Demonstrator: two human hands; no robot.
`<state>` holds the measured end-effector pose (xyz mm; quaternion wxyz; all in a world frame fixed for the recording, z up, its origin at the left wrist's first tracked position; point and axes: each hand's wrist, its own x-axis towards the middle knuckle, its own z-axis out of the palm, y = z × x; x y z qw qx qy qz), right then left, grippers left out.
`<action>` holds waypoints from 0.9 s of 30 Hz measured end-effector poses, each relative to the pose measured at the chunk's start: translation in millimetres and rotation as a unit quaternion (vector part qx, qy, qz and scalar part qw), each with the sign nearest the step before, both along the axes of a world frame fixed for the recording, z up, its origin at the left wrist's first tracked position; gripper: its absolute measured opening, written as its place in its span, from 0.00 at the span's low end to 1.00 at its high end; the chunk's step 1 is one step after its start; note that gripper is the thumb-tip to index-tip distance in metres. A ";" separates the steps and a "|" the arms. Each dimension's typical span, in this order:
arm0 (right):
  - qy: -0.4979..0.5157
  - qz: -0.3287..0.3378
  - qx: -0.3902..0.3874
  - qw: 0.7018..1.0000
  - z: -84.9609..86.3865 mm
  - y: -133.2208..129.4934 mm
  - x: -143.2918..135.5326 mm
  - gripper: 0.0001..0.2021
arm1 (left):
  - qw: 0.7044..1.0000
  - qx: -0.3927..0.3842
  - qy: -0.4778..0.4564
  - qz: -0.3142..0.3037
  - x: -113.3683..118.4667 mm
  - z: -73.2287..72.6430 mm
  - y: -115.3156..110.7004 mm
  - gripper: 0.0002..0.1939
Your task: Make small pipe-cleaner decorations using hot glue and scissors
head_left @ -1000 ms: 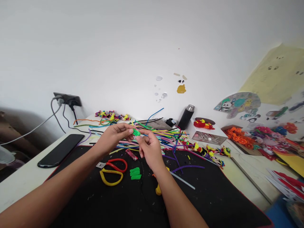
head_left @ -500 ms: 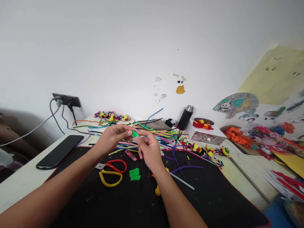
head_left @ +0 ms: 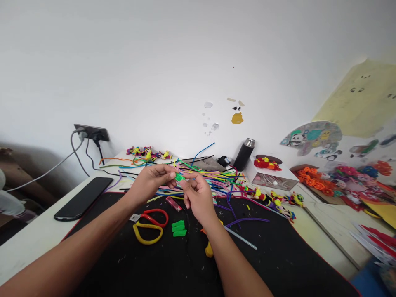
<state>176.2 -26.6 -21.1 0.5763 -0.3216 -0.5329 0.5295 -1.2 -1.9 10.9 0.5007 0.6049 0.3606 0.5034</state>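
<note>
Left hand (head_left: pixel 153 180) and right hand (head_left: pixel 198 196) still pinch the green piece (head_left: pixel 179 177) beyond the scissors (head_left: pixel 145 225) (green strips (head_left: pixel 179 226) remain alongside).

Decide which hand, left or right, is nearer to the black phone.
Left. The left hand is to the right of the phone, pinching a green piece; the right hand is farther to the right, at that piece's other end.
</note>
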 end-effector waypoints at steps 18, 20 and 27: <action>0.017 0.011 -0.007 1.000 -2.5 3.1 2.1 0.18 | 0.999 -0.022 -0.034 0.003 3.8 -5.9 -0.1 0.15; 0.025 0.012 -0.004 1.000 -1.3 2.7 2.8 0.18 | 0.999 -0.022 -0.040 -0.001 4.9 -5.0 -1.6 0.15; 0.045 0.013 -0.021 0.999 -7.8 5.7 1.0 0.20 | 1.000 0.007 -0.006 0.022 7.7 -2.8 -3.2 0.14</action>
